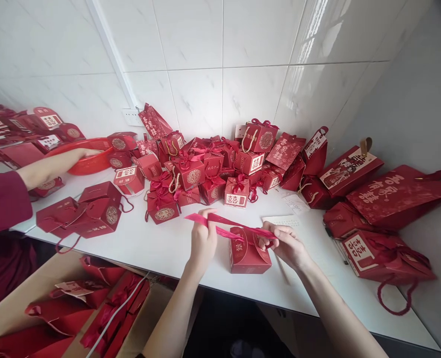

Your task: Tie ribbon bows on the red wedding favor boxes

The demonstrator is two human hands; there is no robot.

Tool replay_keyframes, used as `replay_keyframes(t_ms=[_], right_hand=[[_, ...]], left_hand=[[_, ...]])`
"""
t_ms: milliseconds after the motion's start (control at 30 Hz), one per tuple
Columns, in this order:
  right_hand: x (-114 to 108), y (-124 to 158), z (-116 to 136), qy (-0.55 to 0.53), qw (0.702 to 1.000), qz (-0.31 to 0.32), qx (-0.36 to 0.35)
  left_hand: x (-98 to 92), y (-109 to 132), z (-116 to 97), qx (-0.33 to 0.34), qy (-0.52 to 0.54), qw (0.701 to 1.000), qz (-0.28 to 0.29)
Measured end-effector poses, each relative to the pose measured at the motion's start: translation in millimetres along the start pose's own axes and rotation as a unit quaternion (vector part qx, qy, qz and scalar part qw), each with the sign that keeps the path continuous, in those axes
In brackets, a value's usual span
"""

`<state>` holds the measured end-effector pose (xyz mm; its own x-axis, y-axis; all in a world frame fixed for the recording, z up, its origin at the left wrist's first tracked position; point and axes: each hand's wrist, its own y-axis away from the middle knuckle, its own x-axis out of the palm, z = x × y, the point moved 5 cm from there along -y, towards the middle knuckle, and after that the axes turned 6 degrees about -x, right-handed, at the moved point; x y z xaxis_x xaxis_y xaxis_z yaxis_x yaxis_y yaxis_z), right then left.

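Observation:
A small red gift box (248,254) stands on the white table (168,243) near its front edge. A red ribbon (227,224) is stretched across the top of the box. My left hand (202,239) pinches the ribbon at its left end. My right hand (287,244) pinches it at the right, just beside the box's curved top flaps. Both hands are closed on the ribbon and hover slightly above the table.
Many finished red boxes (190,171) with bows pile up against the tiled wall. Red paper bags (399,196) lie at the right. A co-worker's arm (48,169) reaches into a red basket (88,156) at the left. A cardboard carton (37,293) holds red bags below the table.

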<state>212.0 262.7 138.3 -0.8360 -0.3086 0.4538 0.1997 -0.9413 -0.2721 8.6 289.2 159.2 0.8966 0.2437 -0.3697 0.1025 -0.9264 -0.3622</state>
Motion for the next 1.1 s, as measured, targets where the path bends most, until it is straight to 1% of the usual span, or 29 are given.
replay_keyframes(t_ms=[33,100,167,233,300,367,400,433,467,533,600,667,733,833,900,933,1000,1033,1100], right_hand=[[-0.7,-0.2,-0.1,-0.007,1.0,-0.005,-0.002],[-0.9,-1.4,0.0,-0.019,1.0,-0.014,-0.006],[0.0,-3.2,0.4,-0.027,0.999,-0.022,-0.011],[0.4,-4.7,1.6,-0.042,0.998,-0.039,-0.017],[0.3,-5.0,3.0,-0.072,0.995,-0.059,-0.022],[0.3,-3.9,4.1,-0.107,0.992,-0.07,-0.022],[0.3,-3.0,4.4,-0.122,0.99,-0.072,-0.019],[-0.1,-1.9,4.7,-0.136,0.988,-0.075,-0.016],[-0.8,-0.7,4.9,-0.149,0.985,-0.081,-0.013],[-3.7,1.4,6.5,-0.182,0.977,-0.106,-0.017],[-7.8,2.7,9.7,-0.218,0.965,-0.141,-0.034],[-13.3,3.4,13.8,-0.233,0.954,-0.18,-0.056],[-21.0,3.8,18.3,-0.208,0.95,-0.221,-0.077],[-37.7,5.9,28.5,-0.081,0.948,-0.283,-0.118],[-48.3,7.7,36.6,-0.005,0.94,-0.311,-0.142],[-52.6,8.7,40.8,0.023,0.934,-0.322,-0.153],[-57.9,9.7,49.1,0.066,0.926,-0.333,-0.167],[-58.5,9.6,53.6,0.089,0.923,-0.332,-0.174],[-55.4,7.8,61.8,0.126,0.921,-0.317,-0.186]], left_hand=[[-4.0,-3.5,1.1,-0.018,-0.017,1.0,0.009],[-10.5,-8.5,0.3,-0.03,-0.061,0.997,0.039],[-15.7,-10.6,-2.2,-0.027,-0.147,0.986,0.078],[-21.3,-10.0,-3.0,-0.032,-0.272,0.955,0.117],[-28.8,-8.0,-1.6,-0.054,-0.387,0.907,0.158],[-37.8,-5.9,0.7,-0.091,-0.444,0.869,0.197],[-42.2,-5.3,1.9,-0.113,-0.448,0.861,0.213],[-45.9,-5.1,3.0,-0.135,-0.433,0.863,0.224],[-48.8,-5.5,3.8,-0.153,-0.401,0.874,0.23],[-51.3,-7.6,4.8,-0.173,-0.304,0.909,0.227],[-51.4,-10.6,6.8,-0.178,-0.202,0.94,0.208],[-51.5,-13.6,11.1,-0.185,-0.132,0.958,0.174],[-52.1,-16.3,16.0,-0.19,-0.081,0.969,0.134],[-53.5,-20.1,20.7,-0.181,0.022,0.98,0.084],[-53.5,-22.1,21.6,-0.176,0.134,0.973,0.07],[-52.9,-23.0,21.4,-0.177,0.198,0.961,0.072],[-50.2,-24.8,19.0,-0.187,0.312,0.928,0.085],[-48.3,-26.0,16.7,-0.192,0.354,0.91,0.095],[-43.2,-29.2,9.4,-0.197,0.402,0.886,0.122]])
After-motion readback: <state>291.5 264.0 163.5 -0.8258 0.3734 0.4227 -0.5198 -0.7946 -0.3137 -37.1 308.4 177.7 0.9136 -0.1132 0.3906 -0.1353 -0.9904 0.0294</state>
